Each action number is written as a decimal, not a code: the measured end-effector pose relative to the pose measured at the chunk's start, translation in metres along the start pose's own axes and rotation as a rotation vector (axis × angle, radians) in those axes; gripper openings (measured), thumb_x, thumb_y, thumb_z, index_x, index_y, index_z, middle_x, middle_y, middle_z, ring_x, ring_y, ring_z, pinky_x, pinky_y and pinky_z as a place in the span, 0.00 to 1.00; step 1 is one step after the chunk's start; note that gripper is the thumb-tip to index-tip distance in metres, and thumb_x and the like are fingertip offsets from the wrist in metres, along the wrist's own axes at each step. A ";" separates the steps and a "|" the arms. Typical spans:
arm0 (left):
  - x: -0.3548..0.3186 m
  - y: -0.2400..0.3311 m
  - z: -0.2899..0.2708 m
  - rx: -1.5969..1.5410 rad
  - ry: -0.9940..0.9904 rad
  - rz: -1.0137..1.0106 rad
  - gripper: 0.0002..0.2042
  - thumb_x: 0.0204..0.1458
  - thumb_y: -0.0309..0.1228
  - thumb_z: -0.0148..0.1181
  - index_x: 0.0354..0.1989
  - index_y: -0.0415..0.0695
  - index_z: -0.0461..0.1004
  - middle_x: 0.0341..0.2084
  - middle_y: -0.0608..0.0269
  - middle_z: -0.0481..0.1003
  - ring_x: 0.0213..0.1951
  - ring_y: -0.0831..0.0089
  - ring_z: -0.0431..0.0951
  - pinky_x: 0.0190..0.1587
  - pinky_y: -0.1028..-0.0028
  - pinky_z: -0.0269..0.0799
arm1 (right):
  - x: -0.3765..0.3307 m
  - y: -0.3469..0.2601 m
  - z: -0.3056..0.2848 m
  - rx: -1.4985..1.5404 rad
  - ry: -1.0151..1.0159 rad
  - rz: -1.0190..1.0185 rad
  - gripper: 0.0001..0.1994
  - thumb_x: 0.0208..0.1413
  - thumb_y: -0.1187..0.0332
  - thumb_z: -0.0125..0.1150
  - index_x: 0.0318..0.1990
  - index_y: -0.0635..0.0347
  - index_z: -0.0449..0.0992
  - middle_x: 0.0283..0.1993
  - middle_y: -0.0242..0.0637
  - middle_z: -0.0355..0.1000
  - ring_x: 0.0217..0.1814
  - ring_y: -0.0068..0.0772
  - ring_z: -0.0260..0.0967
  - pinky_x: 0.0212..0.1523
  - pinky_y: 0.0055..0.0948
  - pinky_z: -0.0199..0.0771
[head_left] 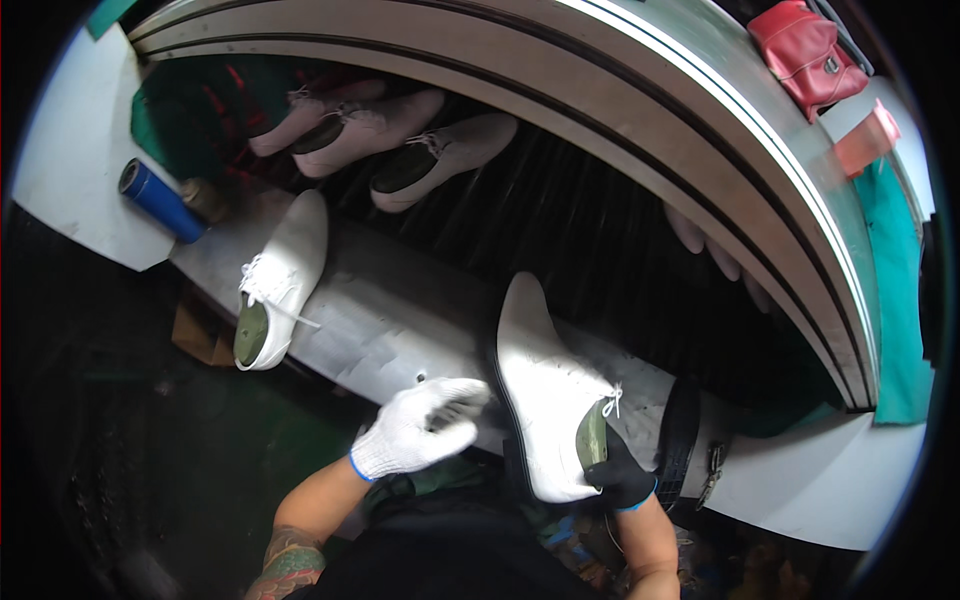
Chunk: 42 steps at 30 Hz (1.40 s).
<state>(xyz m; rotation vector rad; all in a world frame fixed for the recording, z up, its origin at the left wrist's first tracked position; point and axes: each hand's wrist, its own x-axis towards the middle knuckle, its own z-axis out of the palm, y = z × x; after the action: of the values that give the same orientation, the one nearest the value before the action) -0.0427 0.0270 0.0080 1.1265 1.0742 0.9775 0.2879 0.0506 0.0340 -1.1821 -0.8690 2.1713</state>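
Note:
A white lace-up shoe (545, 385) with a dark sole edge and green insole is tilted in front of me, toe pointing away. My right hand (628, 476), in a black glove, grips it at the heel opening; the shoe hides some of its fingers. My left hand (415, 428), in a white glove with a blue cuff, hovers left of the shoe. Its fingers are bent but apart from the thumb, and nothing shows between them. Another white shoe (292, 280), its lace trailing over the side, lies on the metal ledge (370, 345) to the left.
Several white shoes (445, 160) sit on the dark conveyor rollers (500, 210) beneath a curved metal hood (700, 130). A blue cylinder (160, 200) stands at the left. On top at the right are a red bag (810, 55) and a pink cup (868, 140).

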 end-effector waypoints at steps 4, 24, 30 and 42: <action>0.027 -0.030 -0.019 0.903 0.402 0.403 0.19 0.43 0.24 0.70 0.47 0.43 0.80 0.43 0.53 0.81 0.40 0.53 0.83 0.44 0.63 0.80 | 0.041 -0.021 -0.077 -0.311 0.242 -0.051 0.52 0.39 0.71 0.71 0.78 0.62 0.55 0.71 0.40 0.67 0.73 0.38 0.66 0.72 0.39 0.67; 0.038 -0.035 -0.032 0.868 0.421 0.543 0.14 0.39 0.23 0.67 0.39 0.46 0.81 0.34 0.60 0.83 0.35 0.63 0.83 0.36 0.65 0.75 | 0.374 -0.227 -0.006 -1.789 0.409 -0.500 0.39 0.51 0.67 0.68 0.72 0.61 0.63 0.66 0.38 0.72 0.67 0.37 0.71 0.67 0.37 0.71; 0.033 -0.039 -0.035 0.842 0.472 0.535 0.13 0.40 0.25 0.68 0.38 0.47 0.83 0.34 0.63 0.83 0.34 0.65 0.83 0.35 0.66 0.75 | 0.450 -0.248 0.017 -1.818 0.449 -0.431 0.35 0.54 0.65 0.67 0.70 0.61 0.65 0.65 0.37 0.74 0.65 0.37 0.72 0.66 0.37 0.72; 0.053 -0.026 -0.056 0.698 0.291 0.364 0.13 0.48 0.30 0.67 0.43 0.46 0.83 0.36 0.54 0.82 0.38 0.53 0.84 0.37 0.57 0.82 | 0.290 -0.206 -0.051 -1.808 0.452 -0.428 0.27 0.61 0.63 0.65 0.67 0.60 0.70 0.62 0.36 0.77 0.62 0.36 0.75 0.63 0.36 0.74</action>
<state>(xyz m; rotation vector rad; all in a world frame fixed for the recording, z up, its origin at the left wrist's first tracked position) -0.0841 0.0851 -0.0312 1.8337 1.5455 1.1020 0.2180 0.4023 0.0106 -1.6949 -2.5848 0.2570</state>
